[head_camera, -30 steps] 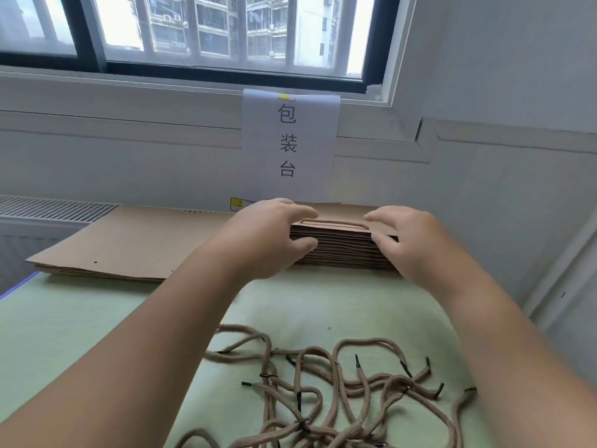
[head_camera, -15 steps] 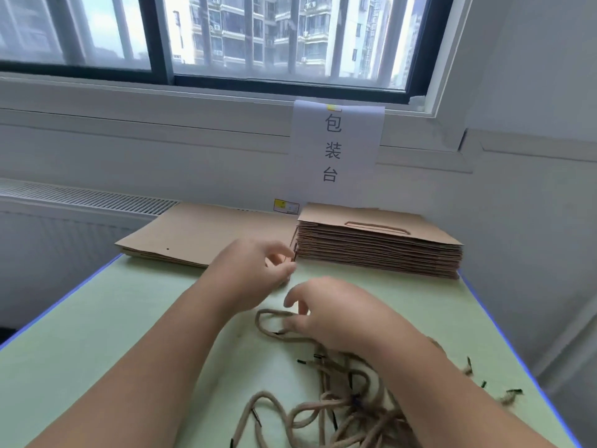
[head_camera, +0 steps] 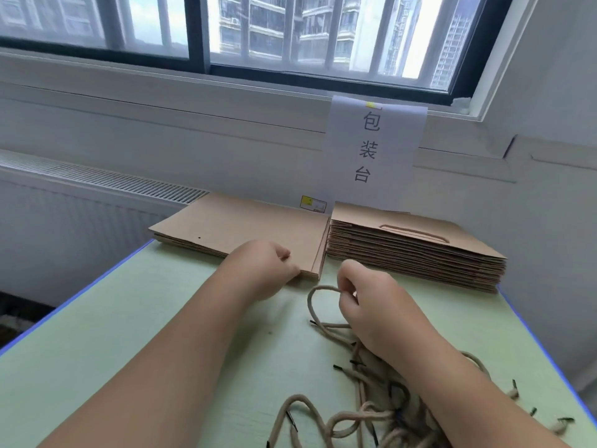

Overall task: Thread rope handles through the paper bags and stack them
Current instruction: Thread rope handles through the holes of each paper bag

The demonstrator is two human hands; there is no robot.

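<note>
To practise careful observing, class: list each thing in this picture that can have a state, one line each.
Left hand: pinching the flat bag pile at its near corner.
Right hand: pinching one rope, looped.
Flat bag pile: no handles showing.
Bag stack: neat, handle lying on top.
Loose ropes: tangled on the table.

flat bags (head_camera: 245,231) left | stacked bags (head_camera: 416,253) right, touching | ropes (head_camera: 371,412) before them | table (head_camera: 161,334) beneath
</note>
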